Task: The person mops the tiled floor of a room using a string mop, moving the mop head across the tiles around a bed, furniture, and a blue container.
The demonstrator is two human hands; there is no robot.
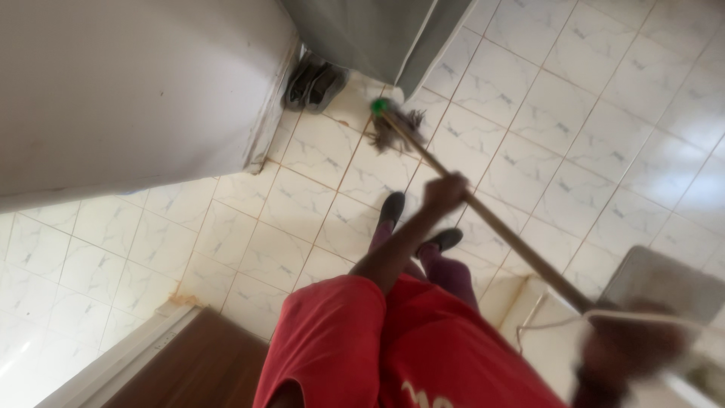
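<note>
The person looks down at a mop with a long wooden handle [498, 227] that slants from the near right up toward the far middle of the tiled floor [604, 151]. The left hand [445, 190] is wrapped around the handle about midway along it, its grip pressed together on the wood, with the bare forearm running back to the red shirt [377, 347]. The right hand [630, 347] sits at the near right, at the handle's upper end; it is heavily blurred, so its grip seems closed around the wood, though the fingers cannot be told apart. The mop head [396, 125], a bunch of dark grey strands under a green collar, rests on the pale tiles at the far end, just near the foot of a grey door [370, 34]. A pair of dark shoes [316, 83] lies on the floor to the left of the mop head, against the white wall [136, 91] that fills the far left. The person's own feet in dark shoes [393, 208] stand on the tiles beneath the handle, in purple trousers. A brown wooden door [196, 370] shows at the near left, and a pale grey flat panel [664, 283] lies at the near right beside the blurred hand.
</note>
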